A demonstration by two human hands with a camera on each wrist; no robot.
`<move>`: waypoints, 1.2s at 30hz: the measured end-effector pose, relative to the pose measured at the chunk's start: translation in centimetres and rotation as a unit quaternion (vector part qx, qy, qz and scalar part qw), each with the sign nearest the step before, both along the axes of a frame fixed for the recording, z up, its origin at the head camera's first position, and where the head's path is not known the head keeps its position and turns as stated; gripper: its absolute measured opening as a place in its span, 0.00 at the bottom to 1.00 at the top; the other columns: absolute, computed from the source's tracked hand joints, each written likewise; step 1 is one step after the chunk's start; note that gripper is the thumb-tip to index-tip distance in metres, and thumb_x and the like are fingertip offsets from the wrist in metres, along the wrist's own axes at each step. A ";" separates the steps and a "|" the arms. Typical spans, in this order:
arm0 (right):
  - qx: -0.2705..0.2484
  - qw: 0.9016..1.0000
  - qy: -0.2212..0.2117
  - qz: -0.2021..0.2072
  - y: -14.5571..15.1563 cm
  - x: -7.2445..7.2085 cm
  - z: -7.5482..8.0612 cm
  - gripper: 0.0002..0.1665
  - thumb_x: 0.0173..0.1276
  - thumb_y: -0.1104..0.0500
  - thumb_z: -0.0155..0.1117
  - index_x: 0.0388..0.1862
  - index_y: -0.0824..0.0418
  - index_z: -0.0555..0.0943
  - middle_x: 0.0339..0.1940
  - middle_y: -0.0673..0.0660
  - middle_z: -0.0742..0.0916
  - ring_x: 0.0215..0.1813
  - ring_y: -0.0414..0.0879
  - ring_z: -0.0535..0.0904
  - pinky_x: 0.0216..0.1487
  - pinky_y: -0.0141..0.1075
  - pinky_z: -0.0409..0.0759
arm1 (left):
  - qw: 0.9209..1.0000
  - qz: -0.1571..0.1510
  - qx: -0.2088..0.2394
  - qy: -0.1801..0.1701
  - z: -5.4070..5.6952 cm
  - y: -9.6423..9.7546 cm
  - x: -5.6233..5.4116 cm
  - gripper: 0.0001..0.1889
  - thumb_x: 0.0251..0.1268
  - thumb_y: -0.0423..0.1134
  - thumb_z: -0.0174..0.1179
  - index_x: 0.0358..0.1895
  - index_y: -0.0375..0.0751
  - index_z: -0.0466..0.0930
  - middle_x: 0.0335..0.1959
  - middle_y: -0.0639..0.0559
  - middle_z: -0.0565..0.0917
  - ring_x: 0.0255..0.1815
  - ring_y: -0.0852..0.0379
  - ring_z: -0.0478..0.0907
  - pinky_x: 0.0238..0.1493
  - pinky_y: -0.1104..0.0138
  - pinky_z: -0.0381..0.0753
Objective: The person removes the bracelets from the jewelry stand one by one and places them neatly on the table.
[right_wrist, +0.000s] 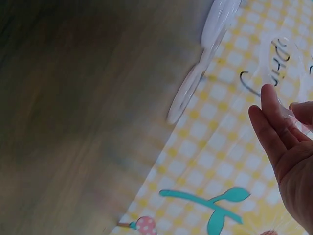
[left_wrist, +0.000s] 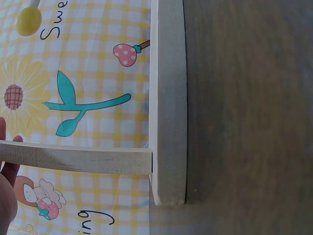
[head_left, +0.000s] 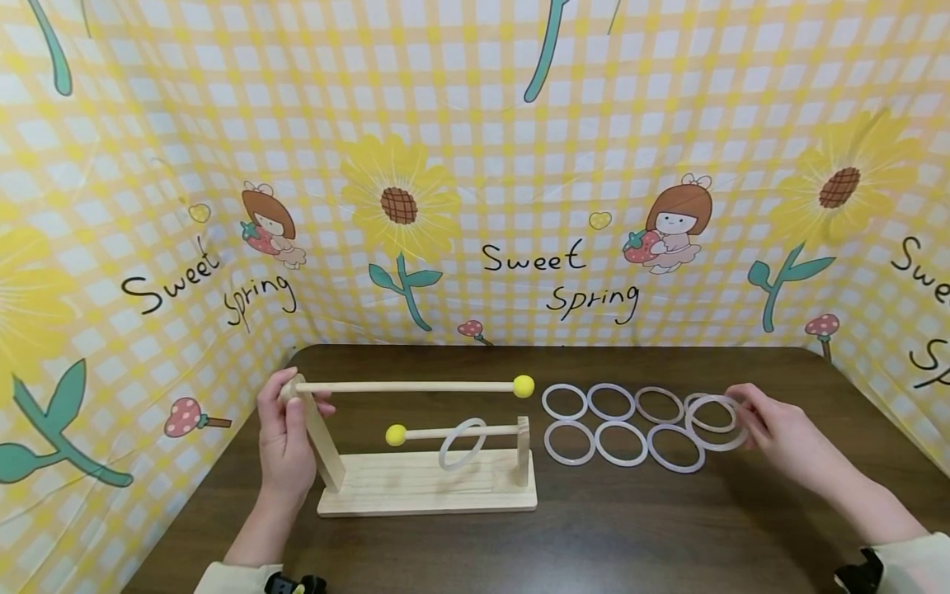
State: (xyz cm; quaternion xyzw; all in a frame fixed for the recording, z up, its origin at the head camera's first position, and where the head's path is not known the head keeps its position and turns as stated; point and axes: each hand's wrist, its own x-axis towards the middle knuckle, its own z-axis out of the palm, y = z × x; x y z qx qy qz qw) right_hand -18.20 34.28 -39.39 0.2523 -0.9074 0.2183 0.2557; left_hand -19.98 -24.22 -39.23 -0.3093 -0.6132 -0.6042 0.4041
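My left hand (head_left: 285,437) grips the top of the tall post (head_left: 325,445) of a wooden stand, whose base (head_left: 416,491) sits on the table. From that post a long rod (head_left: 408,387) with a yellow ball end runs rightward. A shorter rod (head_left: 426,433), also ball-tipped, points left from the low post (head_left: 524,454). One pale ring (head_left: 443,455) hangs around the short rod. To the right, my right hand (head_left: 783,433) pinches a translucent ring (right_wrist: 264,58) between thumb and fingers. It overlaps another ring in the head view.
Several pale white and purple rings lie in two rows right of the stand, among them a front purple ring (head_left: 676,472). Brown table (head_left: 594,536) surface extends toward me. A yellow checked cloth (head_left: 475,165) stands behind and at the sides.
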 end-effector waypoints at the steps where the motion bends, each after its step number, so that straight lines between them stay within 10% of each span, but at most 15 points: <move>1: 0.002 1.000 -0.002 -0.002 0.3 0.0 0.0 0.19 0.63 0.81 0.58 0.49 0.65 0.72 0.24 0.43 0.75 0.19 0.31 0.71 0.16 0.29 0.70 | 1.000 0.000 -0.001 0.000 0.0 0.0 0.0 0.17 0.76 0.25 0.36 0.63 0.19 0.54 0.38 0.50 0.81 0.32 0.57 0.79 0.40 0.74 0.80; 36: 0.035 0.974 -0.220 -0.037 4.3 -0.8 -1.8 0.11 0.69 0.75 0.53 0.46 0.64 0.73 0.23 0.48 0.75 0.16 0.36 0.70 0.15 0.31 0.69 | 1.000 -0.006 0.005 -0.009 0.1 -0.1 0.1 0.17 0.76 0.25 0.35 0.62 0.18 0.52 0.38 0.50 0.81 0.33 0.59 0.80 0.41 0.74 0.80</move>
